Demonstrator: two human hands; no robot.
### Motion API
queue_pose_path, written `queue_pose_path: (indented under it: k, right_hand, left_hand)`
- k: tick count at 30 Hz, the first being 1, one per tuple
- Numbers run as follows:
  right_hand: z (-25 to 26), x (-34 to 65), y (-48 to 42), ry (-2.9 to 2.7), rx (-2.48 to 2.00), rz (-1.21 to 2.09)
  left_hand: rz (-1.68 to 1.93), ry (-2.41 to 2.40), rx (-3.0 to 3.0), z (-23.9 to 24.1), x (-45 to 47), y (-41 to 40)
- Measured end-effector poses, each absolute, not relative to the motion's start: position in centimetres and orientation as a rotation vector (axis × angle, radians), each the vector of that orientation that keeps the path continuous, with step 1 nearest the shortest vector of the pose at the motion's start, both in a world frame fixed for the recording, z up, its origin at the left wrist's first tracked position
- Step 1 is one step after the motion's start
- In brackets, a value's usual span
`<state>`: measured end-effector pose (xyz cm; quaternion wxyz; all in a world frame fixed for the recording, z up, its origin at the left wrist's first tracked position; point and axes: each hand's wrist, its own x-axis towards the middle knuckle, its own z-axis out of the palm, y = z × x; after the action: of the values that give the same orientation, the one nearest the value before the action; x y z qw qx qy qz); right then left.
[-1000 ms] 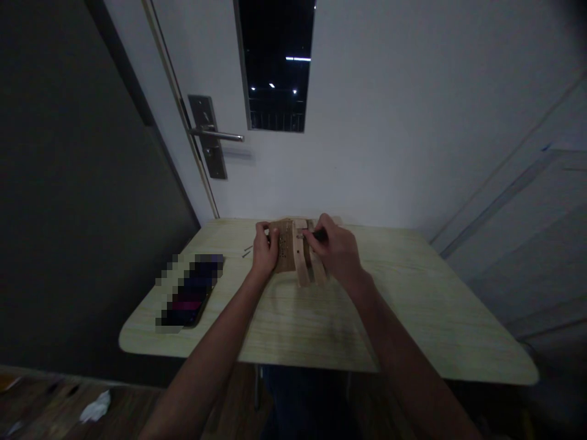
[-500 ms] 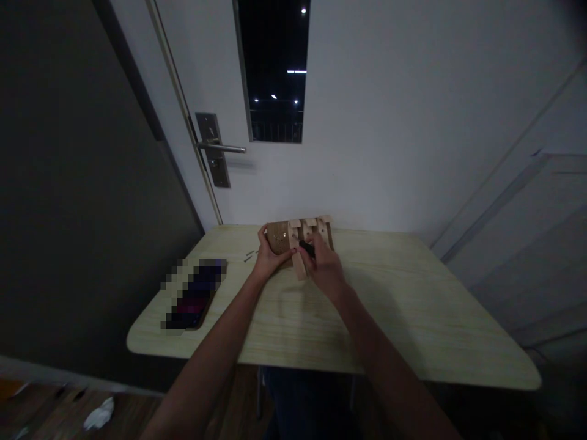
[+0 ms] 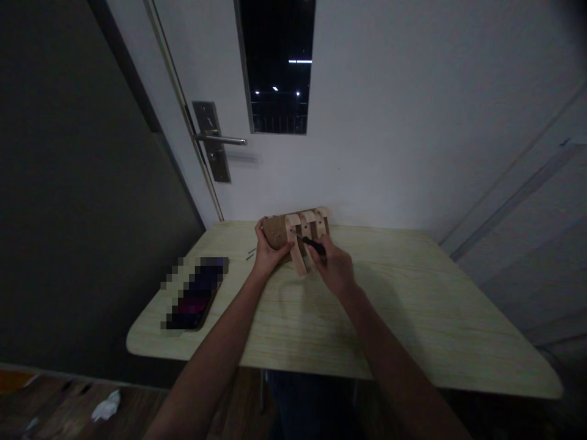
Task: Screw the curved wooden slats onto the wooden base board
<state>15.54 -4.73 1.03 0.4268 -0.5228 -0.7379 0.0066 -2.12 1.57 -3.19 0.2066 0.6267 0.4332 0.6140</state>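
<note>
The brown board tilts up near the middle of the counter, my left fingers wrapped round its left end. My right fingers, curled tight about a screwdriver, partly hide its pale strips. Slim metal pieces lie just left, a phone farther out; a white door stands beyond.

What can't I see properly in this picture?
All in the head view:
Phone: its screen is covered by blurry blocks.
Brown block: its left edge is partly hidden by the left hand.
Black handle: its end is hidden by the right hand.
Thin metal pieces: too small to tell whether nails or screws.
</note>
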Motion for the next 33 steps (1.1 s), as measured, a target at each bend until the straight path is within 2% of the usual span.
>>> queue_pose_path:
  k: [9, 19, 33]
  right_hand:
    - [1.1, 15.0, -3.5, -1.936, -1.045, -0.100]
    - [1.4, 14.4, -4.4, -1.833, -1.347, -0.290]
    - [0.7, 15.4, -4.3, -1.856, -1.194, -0.137]
  left_hand:
    - [1.712, 1.163, 1.737, -3.1, -2.3, 1.6]
    - [1.694, 1.157, 1.738, -2.8, -2.1, 1.3]
    - [1.733, 1.111, 1.698, -3.0, -1.9, 1.5]
